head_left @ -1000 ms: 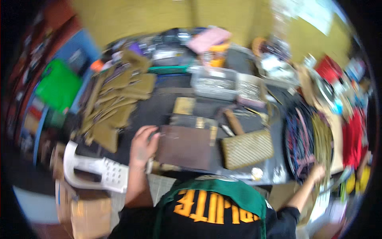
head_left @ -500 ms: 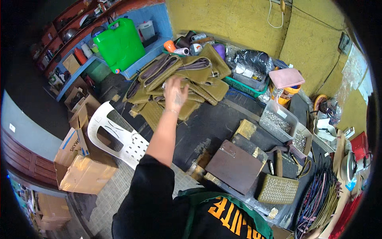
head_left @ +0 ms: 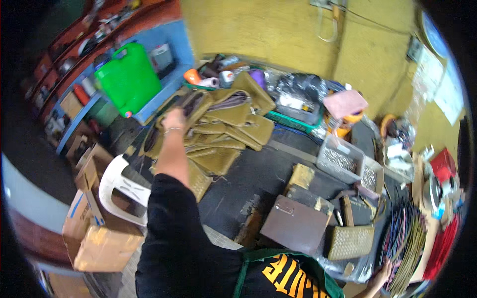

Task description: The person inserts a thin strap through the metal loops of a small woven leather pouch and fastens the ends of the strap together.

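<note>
We see the left hand (head_left: 175, 119) stretched out to the far left edge of the pile of olive woven bags (head_left: 223, 130), its fingers closed on the top bag (head_left: 195, 103) there. That pile lies on the dark table (head_left: 258, 174), just right of the green jug (head_left: 128, 79) and left of the clear bin (head_left: 340, 159). The right hand (head_left: 383, 274) rests low at the table's near right corner beside the bundle of straps (head_left: 405, 238), and we cannot tell whether it grips anything.

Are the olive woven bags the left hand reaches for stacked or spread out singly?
Stacked: the olive woven bags overlap in a loose heap on the dark table, left hand on its edge.
</note>
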`<action>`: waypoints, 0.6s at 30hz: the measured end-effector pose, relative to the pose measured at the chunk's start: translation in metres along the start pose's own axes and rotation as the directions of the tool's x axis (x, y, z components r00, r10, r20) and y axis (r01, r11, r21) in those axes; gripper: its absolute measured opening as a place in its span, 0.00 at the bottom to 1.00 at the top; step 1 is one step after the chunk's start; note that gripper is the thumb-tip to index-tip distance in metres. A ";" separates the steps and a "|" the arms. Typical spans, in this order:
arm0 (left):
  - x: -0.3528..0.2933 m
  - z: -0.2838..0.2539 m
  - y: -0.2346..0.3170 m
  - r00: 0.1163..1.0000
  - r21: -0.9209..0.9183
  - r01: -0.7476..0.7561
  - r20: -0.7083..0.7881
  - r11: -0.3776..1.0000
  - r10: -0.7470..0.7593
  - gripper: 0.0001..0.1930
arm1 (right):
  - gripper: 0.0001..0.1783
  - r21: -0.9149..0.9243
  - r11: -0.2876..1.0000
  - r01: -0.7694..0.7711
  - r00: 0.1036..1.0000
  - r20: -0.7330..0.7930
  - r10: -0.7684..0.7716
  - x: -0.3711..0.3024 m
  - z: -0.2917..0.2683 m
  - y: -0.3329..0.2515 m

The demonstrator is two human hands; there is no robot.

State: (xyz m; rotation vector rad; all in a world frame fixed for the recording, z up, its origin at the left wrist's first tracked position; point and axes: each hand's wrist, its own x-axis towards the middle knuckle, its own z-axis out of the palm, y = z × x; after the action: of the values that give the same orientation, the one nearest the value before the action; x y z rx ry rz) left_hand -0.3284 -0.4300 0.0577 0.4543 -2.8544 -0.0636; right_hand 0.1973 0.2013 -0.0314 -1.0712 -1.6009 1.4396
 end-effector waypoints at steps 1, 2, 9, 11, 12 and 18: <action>-0.002 -0.004 0.009 0.996 0.017 -0.037 -0.081 0.999 0.038 0.12 | 0.08 0.008 1.000 0.001 0.998 -0.067 0.000 -0.004 0.014 -0.006; -0.013 -0.020 0.032 0.989 -0.043 -0.070 -0.137 0.997 0.063 0.12 | 0.07 0.016 1.000 -0.005 1.000 -0.014 0.006 -0.005 0.010 -0.002; -0.169 -0.106 0.110 0.612 -0.061 -0.655 -0.628 0.753 0.481 0.11 | 0.12 -0.263 0.963 0.064 0.987 0.160 -0.022 -0.009 0.076 -0.039; -0.238 -0.093 0.141 0.660 -0.177 -0.729 -0.436 0.661 0.612 0.13 | 0.14 -0.337 0.941 0.025 0.969 0.241 0.061 -0.003 0.076 -0.031; -0.278 -0.089 0.160 0.648 -0.125 -0.757 -0.268 0.641 0.713 0.14 | 0.15 -0.399 0.917 -0.002 0.956 0.268 0.119 0.002 0.075 -0.022; -0.392 -0.066 0.209 0.142 -0.612 -0.724 0.319 0.318 0.937 0.33 | 0.21 -0.496 0.848 0.189 0.909 0.415 0.040 -0.013 0.083 0.003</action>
State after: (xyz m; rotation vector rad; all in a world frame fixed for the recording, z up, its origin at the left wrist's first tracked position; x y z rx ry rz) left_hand -0.0141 -0.1094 0.0455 -1.6728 -3.0748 -0.5557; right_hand 0.1270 0.1563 -0.0444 -1.0149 -2.4217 1.2504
